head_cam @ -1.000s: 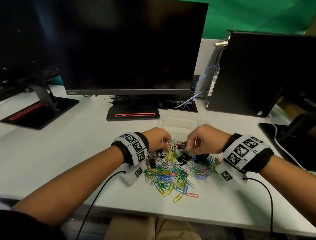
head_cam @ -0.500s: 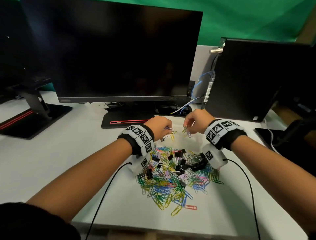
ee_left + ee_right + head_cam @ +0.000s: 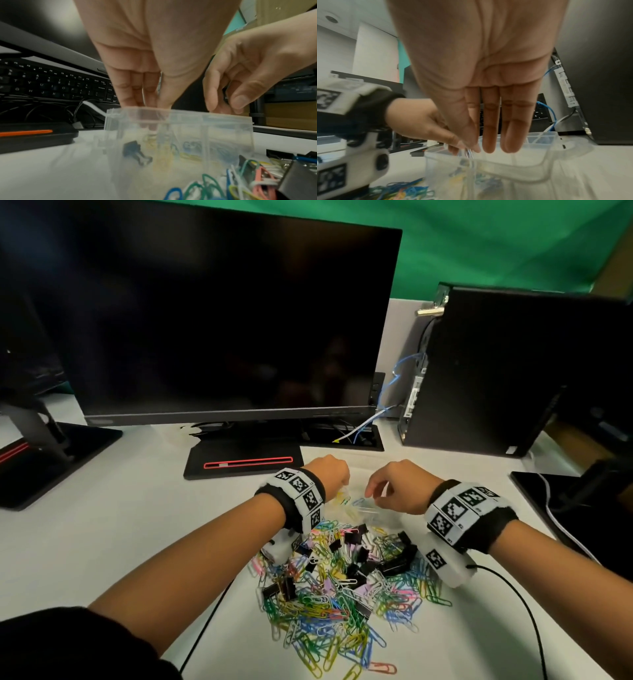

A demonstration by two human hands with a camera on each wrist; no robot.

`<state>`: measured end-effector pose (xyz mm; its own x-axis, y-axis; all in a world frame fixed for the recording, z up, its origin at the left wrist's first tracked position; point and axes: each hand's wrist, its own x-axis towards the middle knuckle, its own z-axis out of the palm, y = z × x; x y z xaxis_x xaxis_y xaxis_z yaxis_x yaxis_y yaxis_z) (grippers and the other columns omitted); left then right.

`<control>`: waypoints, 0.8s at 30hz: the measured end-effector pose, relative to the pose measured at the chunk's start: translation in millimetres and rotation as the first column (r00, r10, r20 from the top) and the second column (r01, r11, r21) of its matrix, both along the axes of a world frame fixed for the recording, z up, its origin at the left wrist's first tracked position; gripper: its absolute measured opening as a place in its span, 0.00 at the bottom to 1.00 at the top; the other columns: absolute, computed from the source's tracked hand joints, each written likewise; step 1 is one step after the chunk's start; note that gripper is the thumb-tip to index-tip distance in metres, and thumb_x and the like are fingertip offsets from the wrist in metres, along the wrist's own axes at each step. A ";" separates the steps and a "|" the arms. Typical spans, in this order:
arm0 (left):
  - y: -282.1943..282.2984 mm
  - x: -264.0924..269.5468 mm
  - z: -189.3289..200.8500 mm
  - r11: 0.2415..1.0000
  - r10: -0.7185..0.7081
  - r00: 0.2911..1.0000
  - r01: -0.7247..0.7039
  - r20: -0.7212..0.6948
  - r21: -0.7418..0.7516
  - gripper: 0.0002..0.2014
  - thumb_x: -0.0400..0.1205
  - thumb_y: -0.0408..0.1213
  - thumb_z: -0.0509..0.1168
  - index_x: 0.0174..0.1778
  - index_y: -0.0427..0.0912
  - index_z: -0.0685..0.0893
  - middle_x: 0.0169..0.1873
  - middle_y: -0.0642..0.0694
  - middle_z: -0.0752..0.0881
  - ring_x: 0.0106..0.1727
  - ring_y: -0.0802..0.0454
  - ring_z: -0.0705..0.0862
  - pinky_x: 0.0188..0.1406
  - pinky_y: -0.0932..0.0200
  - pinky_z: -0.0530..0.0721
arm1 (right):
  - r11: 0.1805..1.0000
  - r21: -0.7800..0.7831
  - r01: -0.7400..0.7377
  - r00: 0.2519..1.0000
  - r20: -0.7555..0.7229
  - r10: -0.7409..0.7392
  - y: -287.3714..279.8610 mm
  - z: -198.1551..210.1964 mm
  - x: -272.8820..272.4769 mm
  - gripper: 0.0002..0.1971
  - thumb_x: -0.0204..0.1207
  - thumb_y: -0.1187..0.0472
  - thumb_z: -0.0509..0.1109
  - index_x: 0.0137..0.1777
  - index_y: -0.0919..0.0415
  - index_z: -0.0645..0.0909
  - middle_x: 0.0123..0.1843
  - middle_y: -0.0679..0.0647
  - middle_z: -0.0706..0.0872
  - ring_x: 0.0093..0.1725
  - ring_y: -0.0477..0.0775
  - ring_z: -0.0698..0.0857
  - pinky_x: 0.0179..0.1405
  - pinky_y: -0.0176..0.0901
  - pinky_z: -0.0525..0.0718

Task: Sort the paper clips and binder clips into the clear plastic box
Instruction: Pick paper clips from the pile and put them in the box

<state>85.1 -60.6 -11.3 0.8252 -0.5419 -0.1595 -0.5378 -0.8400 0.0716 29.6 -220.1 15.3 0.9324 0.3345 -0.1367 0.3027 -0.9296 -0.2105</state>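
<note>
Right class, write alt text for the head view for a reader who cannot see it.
Two hands, left and right, hover over a clear box behind a pile of clips on a white desk, before a dark monitor.

A large dark monitor (image 3: 219, 313) stands on the white desk (image 3: 102, 525), with a black computer tower (image 3: 507, 371) to its right, a keyboard (image 3: 51, 83) beneath it and a green backdrop (image 3: 479, 244) behind.

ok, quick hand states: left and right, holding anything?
Left hand: fingertips bunched over the clear box; whether it holds a clip cannot be told.
Right hand: fingers straight and relaxed above the box, open, holding nothing visible.
</note>
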 end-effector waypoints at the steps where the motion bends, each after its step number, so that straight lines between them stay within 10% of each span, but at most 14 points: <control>1: 0.4 0.7 -2.1 1.000 -0.002 1.000 0.002 -0.018 0.004 0.17 0.84 0.30 0.58 0.68 0.42 0.79 0.66 0.39 0.80 0.66 0.39 0.80 0.64 0.51 0.77 | 1.000 -0.003 -0.021 1.000 0.007 0.021 0.5 1.3 -4.1 0.12 0.74 0.63 0.69 0.55 0.53 0.87 0.51 0.50 0.88 0.35 0.38 0.75 0.44 0.31 0.72; 9: 19.0 -36.6 15.2 0.984 -0.121 0.993 0.118 -0.015 -0.133 0.14 0.84 0.37 0.57 0.63 0.47 0.82 0.59 0.46 0.84 0.60 0.46 0.81 0.61 0.54 0.77 | 0.987 0.010 -0.159 0.981 -0.107 0.159 5.6 -0.4 -51.5 0.08 0.71 0.57 0.73 0.50 0.50 0.86 0.34 0.38 0.81 0.32 0.37 0.78 0.39 0.30 0.77; 16: 37.2 -103.3 22.0 0.946 -0.321 0.940 0.312 -0.118 -0.085 0.10 0.82 0.42 0.59 0.55 0.47 0.82 0.49 0.48 0.84 0.49 0.52 0.79 0.53 0.58 0.78 | 0.976 -0.069 -0.204 0.961 -0.202 0.187 4.7 -19.1 -91.1 0.22 0.63 0.47 0.79 0.57 0.50 0.83 0.51 0.49 0.85 0.42 0.46 0.78 0.43 0.38 0.76; 24: 43.8 -142.6 8.0 0.919 -0.369 0.903 0.390 -0.221 0.058 0.30 0.76 0.52 0.69 0.72 0.51 0.68 0.65 0.50 0.71 0.64 0.51 0.74 0.54 0.59 0.71 | 0.973 -0.084 -0.216 0.954 -0.228 0.193 5.0 -35.1 -96.0 0.30 0.63 0.47 0.79 0.66 0.51 0.77 0.62 0.52 0.78 0.60 0.55 0.79 0.60 0.47 0.78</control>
